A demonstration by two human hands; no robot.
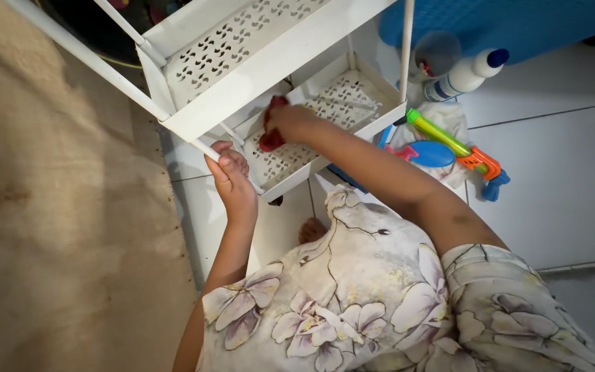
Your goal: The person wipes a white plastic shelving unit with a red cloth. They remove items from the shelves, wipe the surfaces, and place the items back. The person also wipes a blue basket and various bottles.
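Observation:
A white rack of perforated shelves (270, 58) stands in front of me on slim white poles. My left hand (231, 173) grips the near pole beside the lower shelf (352, 103). My right hand (290, 120) reaches onto that lower shelf and presses a red cloth (270, 138) against its perforated bottom. The cloth is partly hidden under my fingers. My flowered clothing fills the bottom of the view.
A brown board or wall (56, 207) fills the left side. On the white tiled floor (559, 172) to the right lie a green and orange toy water gun (459, 146), a blue disc (430, 154), a white bottle with a blue cap (464, 74) and a blue basket (518, 21).

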